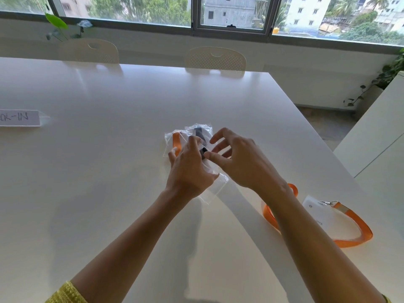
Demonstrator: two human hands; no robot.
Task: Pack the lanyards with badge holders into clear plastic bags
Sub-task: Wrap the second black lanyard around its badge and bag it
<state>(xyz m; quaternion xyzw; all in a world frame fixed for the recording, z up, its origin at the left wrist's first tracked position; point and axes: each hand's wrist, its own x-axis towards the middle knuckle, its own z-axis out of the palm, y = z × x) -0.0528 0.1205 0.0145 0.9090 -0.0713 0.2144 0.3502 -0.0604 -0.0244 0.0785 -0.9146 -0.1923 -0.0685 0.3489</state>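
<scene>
1. Table [109, 171], white, lies under both my hands; a loose orange lanyard [358, 239] with its badge holder [314, 212] sits by my right forearm, partly hidden by it.
2. Far to my left lies a label [17, 118] in a bag.
3. Beyond my fingertips, a packed bag [172, 138] holds an orange lanyard.
4. My left hand [189, 169] grips a clear bag [213, 184], fingers spread over it.
5. My right hand [238, 158] pinches a black lanyard [200, 134] inside that bag, other fingers fanned out.
</scene>
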